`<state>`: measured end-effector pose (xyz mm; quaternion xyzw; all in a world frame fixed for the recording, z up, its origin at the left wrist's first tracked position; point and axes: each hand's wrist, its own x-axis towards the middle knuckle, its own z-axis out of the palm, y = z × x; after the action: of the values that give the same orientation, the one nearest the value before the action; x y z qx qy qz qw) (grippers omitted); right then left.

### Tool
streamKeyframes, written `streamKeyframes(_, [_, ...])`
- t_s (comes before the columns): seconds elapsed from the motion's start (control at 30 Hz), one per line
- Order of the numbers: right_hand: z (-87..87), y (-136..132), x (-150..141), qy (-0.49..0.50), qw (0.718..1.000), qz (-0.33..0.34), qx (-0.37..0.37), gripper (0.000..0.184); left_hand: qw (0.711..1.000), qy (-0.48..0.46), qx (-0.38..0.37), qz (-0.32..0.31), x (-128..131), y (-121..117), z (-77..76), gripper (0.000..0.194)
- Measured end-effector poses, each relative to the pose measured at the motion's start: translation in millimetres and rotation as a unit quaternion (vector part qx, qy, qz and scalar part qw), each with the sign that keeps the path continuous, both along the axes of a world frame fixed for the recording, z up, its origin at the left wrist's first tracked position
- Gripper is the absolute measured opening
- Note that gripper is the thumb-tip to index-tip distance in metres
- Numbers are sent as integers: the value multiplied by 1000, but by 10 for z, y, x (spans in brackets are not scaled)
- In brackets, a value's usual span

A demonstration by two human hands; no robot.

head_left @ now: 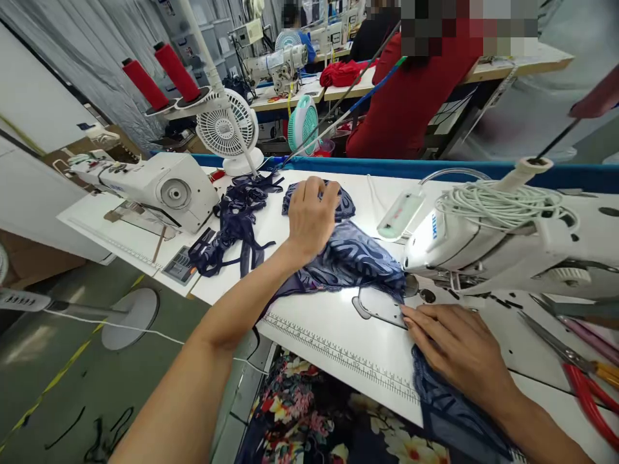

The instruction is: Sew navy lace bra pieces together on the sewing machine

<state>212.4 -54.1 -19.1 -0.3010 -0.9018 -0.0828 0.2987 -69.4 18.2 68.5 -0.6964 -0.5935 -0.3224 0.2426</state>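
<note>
Hands: two. The left hand (312, 218) rests bent-fingered on the far part of the patterned navy fabric (358, 258); whether it pinches or only presses cannot be told. The right hand (457, 341) lies low with fingers extended and close together, fingertips just beside the sewing area; its grip is unclear too. The fabric lies on the white worktop (319, 322), its near end running to the sewing machine (488, 238); more navy fabric (449, 406) hangs over the front edge, under the right wrist; whether it is the same piece cannot be told. Count: one pile of navy straps (236, 219) left of the fabric; two red thread cones (176, 72) on a stand; one white fan (227, 125) behind the straps; one green-and-white fan (303, 125) beyond the worktop; one second machine (169, 190) at left; one pair of red-handled scissors (583, 380) at right. Writing: "JUKI" reads on the sewing machine's head; one printed ruler scale (338, 350) follows the front edge, numerals too small to read.
</note>
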Motion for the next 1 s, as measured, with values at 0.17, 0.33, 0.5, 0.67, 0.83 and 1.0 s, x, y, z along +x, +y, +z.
streamKeyframes(0.17, [62, -23, -179, -12, 996, 57, -74, 32, 968, 66, -96, -221, 100, -590, -428, 22])
streamKeyframes(0.33, [72, 196, -523, -66, 991, 32, -116, 50, 959, 72, -180, -206, -48, -1055, -878, 20])
streamKeyframes(0.5, [15, 443, -673, -43, 982, -5, -182, 52, 940, 70, -268, -199, -146, -902, -742, 25])
streamKeyframes(0.67, [1, 448, -646, 1, 978, 9, -209, 48, 905, 97, -388, -145, -81, -596, -601, 38])
streamKeyframes(0.83, [-10, 355, -658, 39, 986, 3, -161, 31, 883, 114, -429, -154, -128, -495, -561, 51])
streamKeyframes(1.0, [-15, 422, -771, 0, 994, -20, -110, 21, 886, 126, -413, -172, -174, -507, -534, 48])
